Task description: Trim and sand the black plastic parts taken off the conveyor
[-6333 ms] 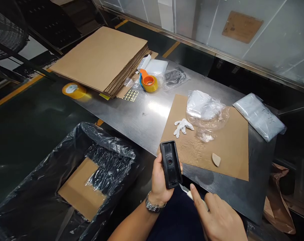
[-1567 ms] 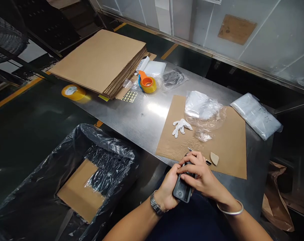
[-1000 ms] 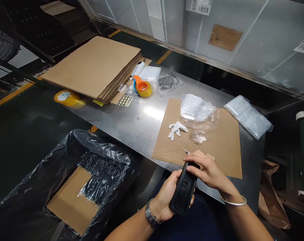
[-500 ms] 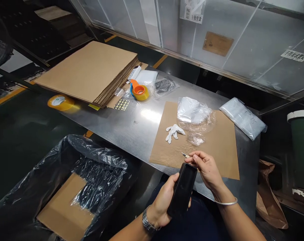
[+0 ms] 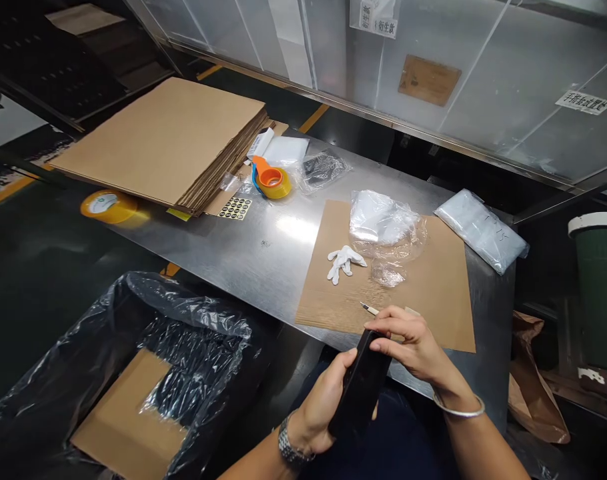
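Observation:
A long black case (image 5: 359, 387), hollow at its top end in the earlier frame, is tilted in front of my body. My left hand (image 5: 328, 400) wraps around its lower part, thumb along the near side. My right hand (image 5: 408, 340) is closed at the case's upper end, thumb and fingers pinching the rim; anything small between them is hidden. Just beyond these fingers a slim craft knife (image 5: 369, 309) with a pale handle lies on the cardboard sheet (image 5: 438, 293), partly covered by my right hand. A white glove (image 5: 344, 263) lies further up the sheet.
Clear plastic bags (image 5: 383, 220) lie on the cardboard, with a packed bag (image 5: 481, 230) to the right. A tape dispenser (image 5: 271, 180), sticker sheet (image 5: 235, 208) and cardboard stack (image 5: 168, 140) are at the left. A lined bin (image 5: 223, 320) stands below the table edge.
My right hand has moved down onto the case's upper end and now pinches its rim. The case has turned slightly, so its hollow faces me less. The view has shifted a little.

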